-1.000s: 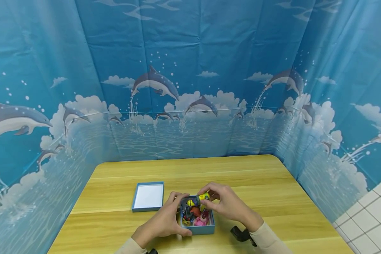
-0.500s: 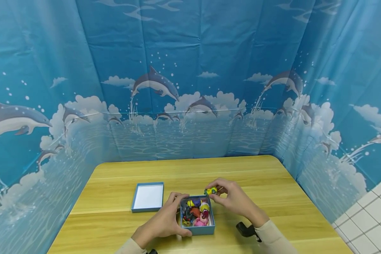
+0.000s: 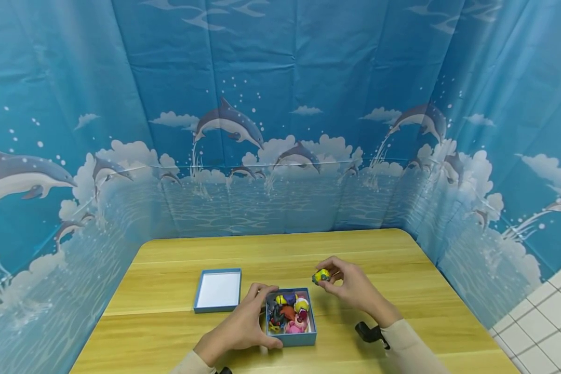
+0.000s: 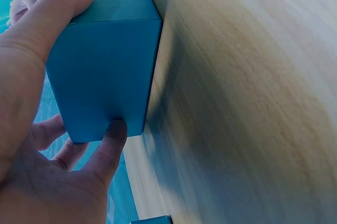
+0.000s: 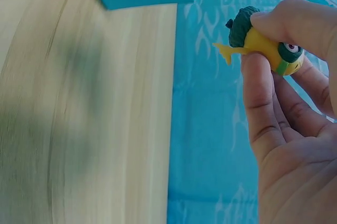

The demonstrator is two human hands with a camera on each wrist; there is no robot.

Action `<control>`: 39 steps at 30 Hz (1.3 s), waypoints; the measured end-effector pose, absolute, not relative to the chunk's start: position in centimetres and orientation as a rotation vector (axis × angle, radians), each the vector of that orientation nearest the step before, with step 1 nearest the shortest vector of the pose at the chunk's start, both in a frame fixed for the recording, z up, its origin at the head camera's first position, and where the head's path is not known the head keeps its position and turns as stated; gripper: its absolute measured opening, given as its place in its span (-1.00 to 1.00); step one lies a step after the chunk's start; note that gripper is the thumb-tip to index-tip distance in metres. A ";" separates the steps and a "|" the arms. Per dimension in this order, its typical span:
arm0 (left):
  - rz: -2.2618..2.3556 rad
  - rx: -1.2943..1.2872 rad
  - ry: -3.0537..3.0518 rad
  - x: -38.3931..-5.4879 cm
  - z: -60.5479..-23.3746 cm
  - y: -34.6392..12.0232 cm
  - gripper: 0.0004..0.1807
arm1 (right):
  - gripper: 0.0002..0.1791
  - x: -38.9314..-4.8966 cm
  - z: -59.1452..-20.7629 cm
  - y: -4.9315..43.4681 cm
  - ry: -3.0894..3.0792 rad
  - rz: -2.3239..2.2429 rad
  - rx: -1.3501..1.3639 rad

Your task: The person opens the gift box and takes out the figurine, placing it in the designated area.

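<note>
My left hand (image 3: 244, 323) grips a small blue box (image 3: 300, 339) from its left side, thumb at the front wall and fingers toward the back. The left wrist view shows the thumb and fingertips against the box's outer walls (image 4: 108, 71). Inside lie several toy figures, among them a pink one (image 3: 295, 326), an orange piece (image 3: 287, 312) and a yellow-and-purple one (image 3: 286, 299). Right of the box, above the table, my right hand (image 3: 355, 289) pinches a yellow toy figure (image 5: 263, 44) with dark green parts and a big eye between thumb and fingers.
A blue box lid (image 3: 218, 289) with a white inside lies left of the box on the wooden table (image 3: 378, 249). Behind and beside the table hangs a blue dolphin-print curtain (image 3: 280, 202). White tiled floor (image 3: 542, 322) shows at the right.
My right hand has lifted the yellow figure out from over the box and carried it to the right and slightly back. The left hand and the box have stayed in place.
</note>
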State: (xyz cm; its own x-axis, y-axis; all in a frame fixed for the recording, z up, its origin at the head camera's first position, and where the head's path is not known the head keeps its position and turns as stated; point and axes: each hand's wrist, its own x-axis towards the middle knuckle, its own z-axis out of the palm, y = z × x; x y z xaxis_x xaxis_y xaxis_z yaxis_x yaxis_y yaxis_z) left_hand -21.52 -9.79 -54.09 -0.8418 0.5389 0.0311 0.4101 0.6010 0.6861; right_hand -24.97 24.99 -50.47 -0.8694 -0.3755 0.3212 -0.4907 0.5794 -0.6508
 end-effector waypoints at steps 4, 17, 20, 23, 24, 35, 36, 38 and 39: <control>1.065 0.797 2.643 -21.6 -54.0 -9.8 0.41 | -0.69 -25.4 -50.8 25.5 -2.667 1.146 0.704; 1.060 0.808 2.641 -21.7 -54.1 -9.9 0.41 | -0.67 -26.9 -52.4 25.7 -2.699 1.147 0.673; 1.057 0.813 2.642 -21.7 -54.1 -9.9 0.41 | -0.67 -27.2 -52.8 25.7 -2.715 1.137 0.660; 1.056 0.812 2.643 -21.8 -54.1 -9.9 0.41 | -0.66 -27.6 -53.1 25.7 -2.733 1.126 0.658; 1.057 0.811 2.642 -21.8 -54.1 -9.9 0.41 | -0.66 -27.7 -53.2 25.7 -2.741 1.124 0.657; 1.071 0.797 2.629 -21.8 -54.1 -10.0 0.41 | -0.64 -29.0 -54.4 25.5 -2.821 1.105 0.642; 1.072 0.793 2.627 -21.7 -54.1 -10.0 0.41 | -0.64 -29.0 -54.5 25.6 -2.829 1.105 0.641; 1.075 0.791 2.625 -21.7 -54.1 -10.0 0.41 | -0.65 -29.0 -54.6 25.5 -2.842 1.101 0.638; 1.074 0.791 2.625 -21.6 -54.1 -9.9 0.41 | -0.66 -29.1 -54.7 25.5 -2.844 1.099 0.643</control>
State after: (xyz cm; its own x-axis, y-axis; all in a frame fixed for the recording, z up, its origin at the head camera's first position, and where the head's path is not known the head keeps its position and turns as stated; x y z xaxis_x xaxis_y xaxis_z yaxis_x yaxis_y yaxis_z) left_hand -21.64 -9.95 -54.07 -0.8378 0.5456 0.0196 0.4030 0.5937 0.6965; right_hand -29.05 25.54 -54.65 -0.9146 -0.3676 0.1687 -0.3855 0.6663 -0.6383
